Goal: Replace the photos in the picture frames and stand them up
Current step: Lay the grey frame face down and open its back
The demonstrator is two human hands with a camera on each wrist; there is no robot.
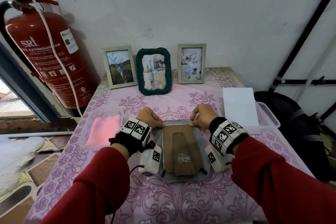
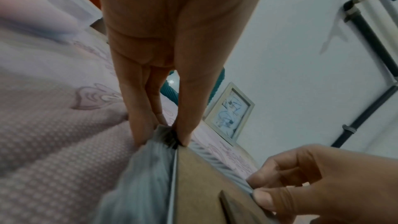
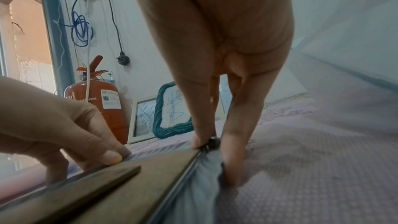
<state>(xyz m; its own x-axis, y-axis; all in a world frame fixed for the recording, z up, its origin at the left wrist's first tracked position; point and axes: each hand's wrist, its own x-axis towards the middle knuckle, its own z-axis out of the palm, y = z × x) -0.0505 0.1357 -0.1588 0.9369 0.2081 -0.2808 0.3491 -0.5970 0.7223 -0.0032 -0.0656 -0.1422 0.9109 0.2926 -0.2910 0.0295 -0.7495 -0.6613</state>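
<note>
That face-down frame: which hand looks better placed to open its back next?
Roughly equal: left hand and right hand each pinch a far corner of the face-down frame. Probably both.

A pink tablecloth (image 1: 181, 203) printed with purple roses and scrollwork covers the table, and on it at 6 o'clock lies a silver-grey ribbed picture frame (image 1: 177, 122) with a plain brown cardboard backing (image 1: 179, 143). At 12 o'clock stands a dark green rope-textured frame (image 1: 153, 72), flanked by two pale grey-green wooden frames (image 1: 120, 67) whose photos carry blue scribbles. A red fire extinguisher (image 1: 51, 60) with white lettering stands at 10 o'clock, and a clear tub of pink cloth (image 1: 104, 132) lies at 9 o'clock.
</note>
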